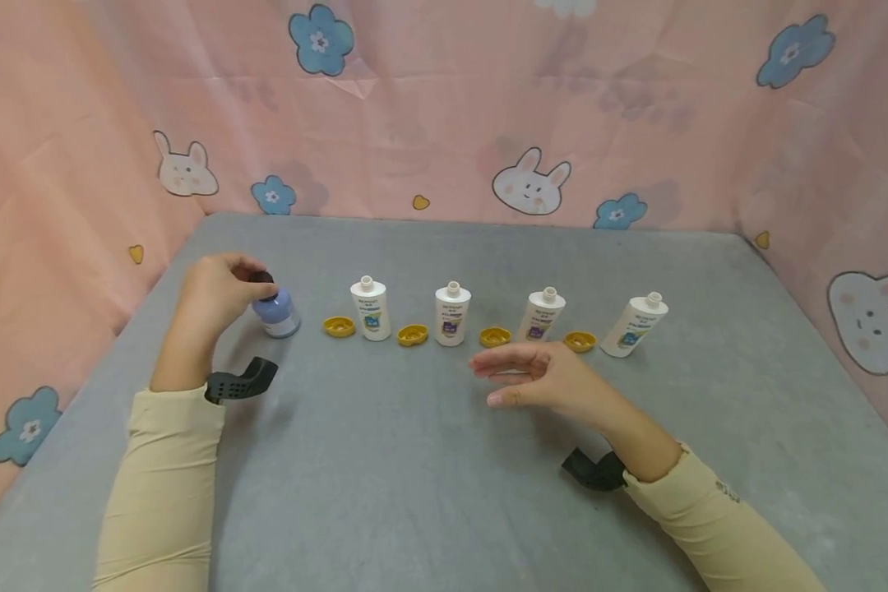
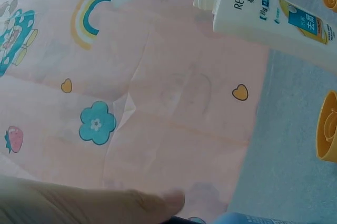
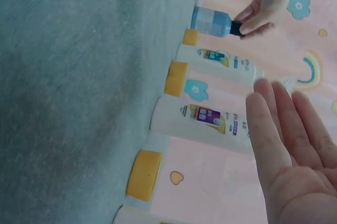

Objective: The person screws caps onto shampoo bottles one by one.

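Observation:
My left hand [image 1: 218, 292] pinches the black cap [image 1: 262, 279] of a small blue-purple bottle [image 1: 279, 316] at the left end of a row. In the right wrist view the same bottle [image 3: 210, 22] shows beyond the others, the fingers round its cap. My right hand [image 1: 548, 378] hovers over the table with nothing in it, fingers extended, and overlaps the foot of the third white bottle [image 1: 546, 308] in the head view. Its fingers [image 3: 268, 134] look nearly straight in the right wrist view.
Capless white bottles [image 1: 371, 312], [image 1: 453, 316] and a tilted-looking one [image 1: 634, 325] stand in line. Yellow caps [image 1: 339, 327], [image 1: 413, 335], [image 1: 494, 336], [image 1: 580, 341] lie between them on the grey table [image 1: 414, 460]. A pink patterned curtain [image 1: 429, 107] closes off the back and sides.

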A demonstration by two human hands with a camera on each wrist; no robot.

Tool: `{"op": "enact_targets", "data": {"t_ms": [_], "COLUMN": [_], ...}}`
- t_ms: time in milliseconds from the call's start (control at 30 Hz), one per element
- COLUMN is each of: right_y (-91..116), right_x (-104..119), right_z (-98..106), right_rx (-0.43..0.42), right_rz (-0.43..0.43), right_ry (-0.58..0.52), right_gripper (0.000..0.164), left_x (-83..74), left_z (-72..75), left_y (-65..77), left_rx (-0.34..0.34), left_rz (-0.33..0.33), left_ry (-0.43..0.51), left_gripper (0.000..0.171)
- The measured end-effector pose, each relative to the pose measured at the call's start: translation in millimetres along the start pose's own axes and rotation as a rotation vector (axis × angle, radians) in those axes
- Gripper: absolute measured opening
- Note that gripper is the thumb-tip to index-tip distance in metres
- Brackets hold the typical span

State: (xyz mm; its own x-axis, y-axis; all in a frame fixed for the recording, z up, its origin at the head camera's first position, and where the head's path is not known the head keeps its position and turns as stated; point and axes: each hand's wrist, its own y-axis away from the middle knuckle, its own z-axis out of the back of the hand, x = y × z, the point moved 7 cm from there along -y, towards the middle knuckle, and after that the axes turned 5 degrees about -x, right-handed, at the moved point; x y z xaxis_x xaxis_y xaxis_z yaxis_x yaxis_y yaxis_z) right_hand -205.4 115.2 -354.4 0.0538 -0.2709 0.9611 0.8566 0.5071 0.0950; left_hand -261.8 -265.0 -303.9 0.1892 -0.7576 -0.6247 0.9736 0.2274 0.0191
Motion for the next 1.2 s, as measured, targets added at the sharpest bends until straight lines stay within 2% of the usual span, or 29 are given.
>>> {"op": "enact_targets", "data": {"t_ms": [100,233,300,367,533,667,967,1200], "right_y": [-1,-6,-10,-16,-32,-47,-77,-94], "right_x": [1,7,14,21,34,40,48,43], "right_z": [0,-5,-10,-17,-38,-55,-81,-86], "right_rx": [-0.037,-0.096,-0.121,-0.135,-0.164,-0.194,-0.308,-0.355], "right_rz": [0.001,0.026,0.062,0.104,0.159,0.156,0.169,0.124], "right_ry": [-0.030,-0.080,-0.097,-0.104,-0.127,-0.120,-0.050,-0.095], "right_gripper": [0.052,0.054,0.054,0.055,0.056,0.060,0.074,0.086], "left_x": [-10.2,-29.9,-37.7,-42.1,-44.1,-42.3,-35.0,-31.7], "left_z": [-0.7,-6.0,-13.4,-23.7,-48.7,-60.4,-73.7,-83.5], "left_y": [1.5,6.8,9.4,11.3,12.9,12.1,7.9,5.2], "left_rx": [-0.015,-0.036,-0.002,0.065,0.232,0.294,0.306,0.330], "left_rz": [-0.030,-0.144,-0.199,-0.225,-0.236,-0.247,-0.272,-0.270], "left_ry": [0.008,0.054,0.084,0.099,0.076,0.051,-0.026,-0.031], "left_gripper": [0.056,0.054,0.051,0.049,0.050,0.052,0.047,0.047]}}
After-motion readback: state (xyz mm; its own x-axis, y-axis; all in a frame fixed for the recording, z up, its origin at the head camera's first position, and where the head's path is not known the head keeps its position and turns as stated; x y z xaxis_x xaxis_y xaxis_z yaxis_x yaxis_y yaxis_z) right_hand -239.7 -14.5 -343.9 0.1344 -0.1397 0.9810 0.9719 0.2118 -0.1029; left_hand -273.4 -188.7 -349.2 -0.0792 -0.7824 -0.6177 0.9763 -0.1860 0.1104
